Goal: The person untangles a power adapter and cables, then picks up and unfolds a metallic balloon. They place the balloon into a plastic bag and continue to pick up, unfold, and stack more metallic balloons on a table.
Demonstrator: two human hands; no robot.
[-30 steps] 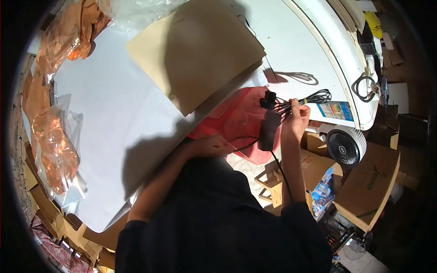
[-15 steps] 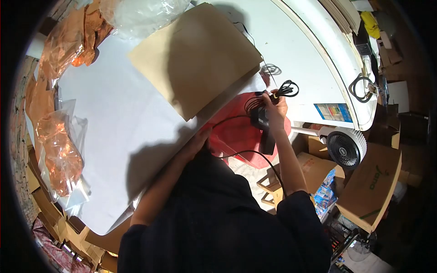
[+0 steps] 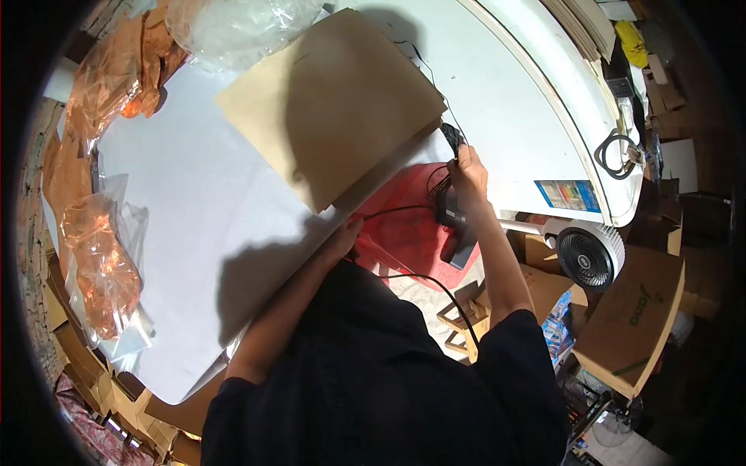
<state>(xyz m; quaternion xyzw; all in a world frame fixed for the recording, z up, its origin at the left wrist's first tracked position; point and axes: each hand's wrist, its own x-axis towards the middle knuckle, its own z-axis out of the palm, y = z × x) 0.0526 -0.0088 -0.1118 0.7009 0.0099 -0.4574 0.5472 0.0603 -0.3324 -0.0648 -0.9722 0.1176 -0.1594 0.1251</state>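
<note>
My right hand (image 3: 469, 175) is closed around a bundled black cable (image 3: 451, 138), whose coiled end sticks out above the fingers at the table's edge. Below that hand hang more loops and a dark box-shaped device (image 3: 453, 213), partly hidden by my wrist. A black cord runs left from there to my left hand (image 3: 342, 239), which is curled at the near edge of the white sheet. Another stretch of black cord (image 3: 423, 277) emerges under the left hand and arcs toward my right sleeve. Just beyond both hands lies a stack of tan paper sheets (image 3: 365, 101).
A red plastic seat or stool (image 3: 396, 233) sits below the table edge. To the right are a white fan (image 3: 588, 255) and a cardboard box (image 3: 633, 314). Crumpled orange-tinted plastic wrap (image 3: 101, 264) lies along the left, clear plastic (image 3: 237, 31) at the back.
My right hand has moved slightly up toward the paper stack, carrying the bundle; its coiled end now points up-left beside the stack. The hanging device has shifted a little. My left hand has hardly moved.
</note>
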